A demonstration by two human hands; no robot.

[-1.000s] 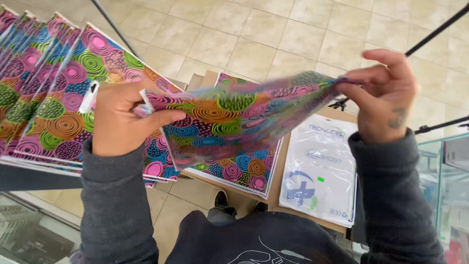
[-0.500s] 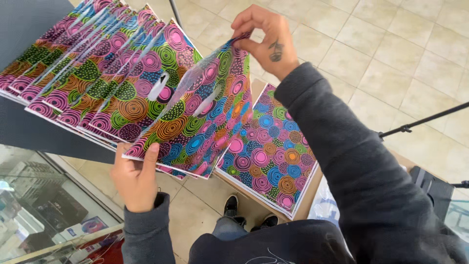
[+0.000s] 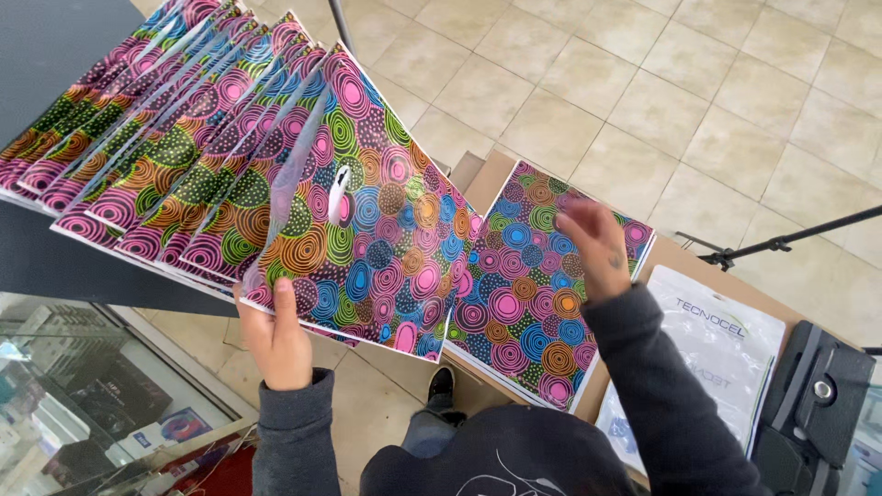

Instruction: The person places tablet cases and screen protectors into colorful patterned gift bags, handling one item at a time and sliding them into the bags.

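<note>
A dark counter stretches away beyond the left hand, carrying a fanned row of colourful bags patterned with circles. The nearest one, the top bag, lies just above the left hand, which pinches its lower edge, thumb on the printed face and fingers hidden beneath. Under the right hand sits a stack of patterned bags on a cardboard box. The right hand hovers over that stack, fingers loosely spread and blurred; whether it touches cannot be told. Right of that forearm lies a white plastic packet.
</note>
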